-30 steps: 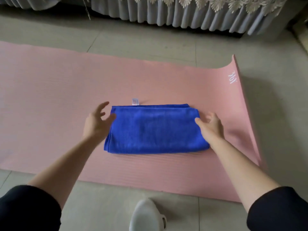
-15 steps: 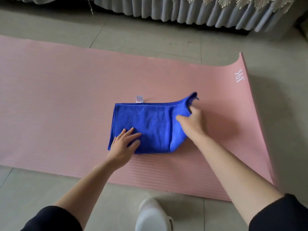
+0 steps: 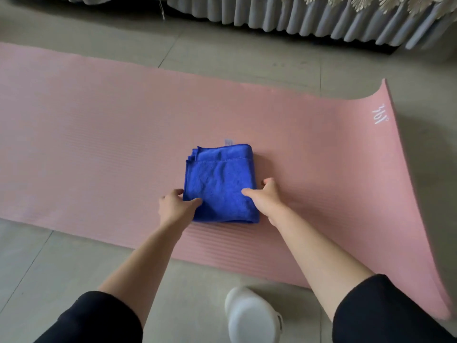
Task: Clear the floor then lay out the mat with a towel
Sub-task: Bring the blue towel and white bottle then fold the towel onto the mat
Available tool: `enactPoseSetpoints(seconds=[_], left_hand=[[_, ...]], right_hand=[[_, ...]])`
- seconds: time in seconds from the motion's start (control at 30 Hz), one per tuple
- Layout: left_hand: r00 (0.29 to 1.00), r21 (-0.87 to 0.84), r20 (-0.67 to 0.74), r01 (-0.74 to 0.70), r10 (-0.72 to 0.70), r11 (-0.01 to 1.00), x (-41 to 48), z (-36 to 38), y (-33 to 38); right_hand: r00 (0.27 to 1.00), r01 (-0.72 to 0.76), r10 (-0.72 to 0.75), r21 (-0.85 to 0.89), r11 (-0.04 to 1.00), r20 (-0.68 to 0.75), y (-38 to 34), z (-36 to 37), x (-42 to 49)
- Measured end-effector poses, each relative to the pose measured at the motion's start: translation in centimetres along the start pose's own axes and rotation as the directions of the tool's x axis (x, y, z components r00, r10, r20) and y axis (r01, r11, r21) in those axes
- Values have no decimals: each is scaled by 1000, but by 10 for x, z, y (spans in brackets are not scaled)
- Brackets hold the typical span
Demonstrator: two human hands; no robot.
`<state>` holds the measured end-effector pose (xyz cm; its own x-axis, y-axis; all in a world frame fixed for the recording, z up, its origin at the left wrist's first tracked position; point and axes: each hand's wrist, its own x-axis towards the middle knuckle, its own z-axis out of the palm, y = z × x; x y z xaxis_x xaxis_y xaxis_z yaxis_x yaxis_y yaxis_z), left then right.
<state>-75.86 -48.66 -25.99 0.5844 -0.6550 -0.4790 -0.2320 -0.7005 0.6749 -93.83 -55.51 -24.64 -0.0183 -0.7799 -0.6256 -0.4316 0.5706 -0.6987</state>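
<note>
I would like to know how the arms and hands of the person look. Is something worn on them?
Both forearms are bare from the elbow down. A black sleeve ends near the left elbow, and a second black sleeve ends near the right one. The left hand and the right hand wear no gloves. I see no rings, watch or bracelet.

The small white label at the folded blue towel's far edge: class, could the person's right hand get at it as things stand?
Probably yes: the right hand already rests at the folded blue towel, and nothing blocks the small white label.
</note>
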Motion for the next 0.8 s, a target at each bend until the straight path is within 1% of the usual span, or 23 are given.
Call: enactPoseSetpoints(seconds=[0.03,0.07,0.1,0.17,0.2,0.23,0.3,0.37,0.43,0.53,0.6,0.63,0.7,0.77,0.8], left_hand=[[999,-49,24,42,-41,998,-1,0,2],[993,-118,77,101,-92,988,-2,-2,4],[977,-195,164,170,-139,966,-3,-2,7],[909,-285,367,313,-199,906,-13,-5,15],[865,-280,460,357,-203,891,-21,-6,20],[820,-252,541,369,-186,895,-31,-5,27],[756,-201,643,326,-127,924,-49,-4,44],[720,-180,691,251,-59,951,-71,-3,68],[686,-141,728,142,5,980,-102,0,99],[627,-89,772,-58,106,994,-161,2,136],[584,-38,798,-203,152,978,-205,5,147],[563,-3,812,-257,152,966,-225,7,146],[517,76,850,-316,104,946,-259,15,130],[461,134,887,-322,31,937,-288,26,99],[452,151,892,-307,4,940,-297,33,80]], right_hand=[[998,-16,12,69,998,53,-2,1,-2],[994,-39,24,133,990,107,-5,-1,-5],[988,-57,30,179,982,151,-9,-6,-8],[967,-109,52,222,969,249,-17,-22,-18],[954,-137,63,239,961,294,-21,-33,-25],[944,-158,66,267,951,325,-22,-46,-35],[937,-165,42,334,928,347,-20,-76,-53],[950,-158,28,398,904,311,-12,-109,-73],[971,-143,41,431,891,237,-1,-143,-98],[988,-128,86,384,915,125,21,-177,-137],[994,-107,91,330,938,65,42,-193,-166],[994,-109,99,325,939,47,55,-199,-180],[991,-135,126,295,946,49,87,-208,-203],[983,-185,175,228,956,62,125,-216,-221],[976,-218,210,201,955,65,144,-217,-225]])
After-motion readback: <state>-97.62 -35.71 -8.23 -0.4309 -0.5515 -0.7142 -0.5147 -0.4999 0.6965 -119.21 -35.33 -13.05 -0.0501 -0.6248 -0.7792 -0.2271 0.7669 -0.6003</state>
